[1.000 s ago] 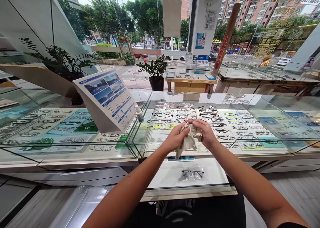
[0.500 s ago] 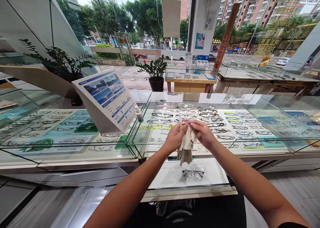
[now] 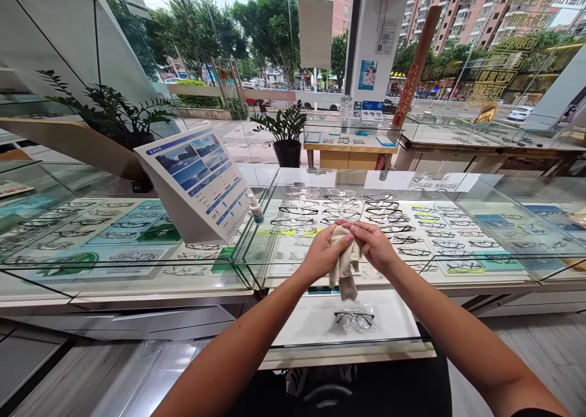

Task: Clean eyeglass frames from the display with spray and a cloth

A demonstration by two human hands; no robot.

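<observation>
beige cloth [image 3: 344, 264], glass counter [image 3: 485, 281], potted plant [image 3: 286, 130]

left hand [image 3: 325, 252] gripping beige cloth [image 3: 345, 267], glasses [image 3: 355, 316] below

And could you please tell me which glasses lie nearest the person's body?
The dark-framed pair in clear plastic on the white surface; the glasses in the display cases lie farther away.

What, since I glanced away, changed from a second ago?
The beige cloth, earlier spread across to the right hand, now hangs gathered below the left hand, its tail further right. The right hand now pinches beside the left; what it pinches is unclear. Bagged glasses and spray bottle stayed put.
</observation>
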